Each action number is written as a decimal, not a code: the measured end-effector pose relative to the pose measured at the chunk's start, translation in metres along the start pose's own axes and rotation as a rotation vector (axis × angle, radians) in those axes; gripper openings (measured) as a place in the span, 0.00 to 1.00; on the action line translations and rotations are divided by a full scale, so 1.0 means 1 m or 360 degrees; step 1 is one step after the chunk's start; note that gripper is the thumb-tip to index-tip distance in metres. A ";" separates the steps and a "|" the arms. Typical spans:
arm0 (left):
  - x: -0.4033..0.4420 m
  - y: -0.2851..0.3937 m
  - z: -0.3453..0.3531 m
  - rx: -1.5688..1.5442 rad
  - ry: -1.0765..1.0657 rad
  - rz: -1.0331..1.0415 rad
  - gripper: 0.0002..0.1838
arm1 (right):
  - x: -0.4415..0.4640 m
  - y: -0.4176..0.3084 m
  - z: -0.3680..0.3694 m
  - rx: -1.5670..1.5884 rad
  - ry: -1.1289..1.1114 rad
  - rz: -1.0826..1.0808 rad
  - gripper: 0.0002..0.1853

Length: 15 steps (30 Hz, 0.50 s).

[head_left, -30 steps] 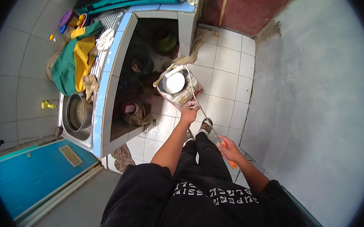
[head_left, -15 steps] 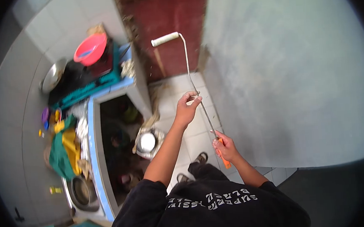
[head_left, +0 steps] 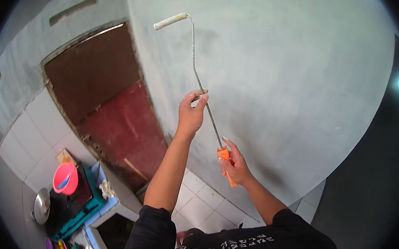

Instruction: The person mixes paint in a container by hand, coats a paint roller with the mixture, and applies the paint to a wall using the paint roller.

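A long-framed paint roller (head_left: 195,55) is held up in front of the grey-white wall, its whitish sleeve (head_left: 170,21) at the upper end and apart from the wall as far as I can see. My left hand (head_left: 192,113) pinches the metal rod about midway between thumb and fingers; pale specks mark its knuckles. Lower down, my right hand (head_left: 236,166) is wrapped round the orange handle (head_left: 224,154), with the index finger stretched up beside the rod.
The painted wall (head_left: 274,73) fills the right side. Left of it stands a brown and red door (head_left: 116,121). A counter with a stove (head_left: 71,212), a pink basin (head_left: 65,178) and a metal pan (head_left: 42,206) lies at lower left. White floor tiles (head_left: 205,202) show below.
My view has tilted up and turned toward the wall. Both hands have lifted the roller, which now stands against the wall instead of the door and floor. The grips look the same.
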State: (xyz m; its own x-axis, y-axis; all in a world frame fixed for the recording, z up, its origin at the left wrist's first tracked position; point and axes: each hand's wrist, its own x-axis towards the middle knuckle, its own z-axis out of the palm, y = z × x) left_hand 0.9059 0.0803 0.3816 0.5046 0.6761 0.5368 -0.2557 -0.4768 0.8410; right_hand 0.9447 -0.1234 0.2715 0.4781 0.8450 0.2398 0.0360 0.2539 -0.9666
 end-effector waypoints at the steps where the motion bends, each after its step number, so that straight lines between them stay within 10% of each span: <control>1: 0.016 0.005 0.006 -0.0019 -0.0013 0.0019 0.14 | 0.006 0.002 -0.007 -0.0010 0.0024 -0.0033 0.33; 15: 0.088 0.039 0.049 -0.0428 -0.0667 0.0481 0.15 | 0.042 0.011 0.016 -0.0526 0.0861 -0.0524 0.30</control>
State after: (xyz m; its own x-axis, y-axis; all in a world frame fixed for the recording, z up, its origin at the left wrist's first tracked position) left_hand 0.9803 0.0938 0.4582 0.6460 0.2263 0.7290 -0.6117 -0.4177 0.6718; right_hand 0.9508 -0.0777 0.2727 0.7619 0.3752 0.5280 0.4764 0.2277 -0.8492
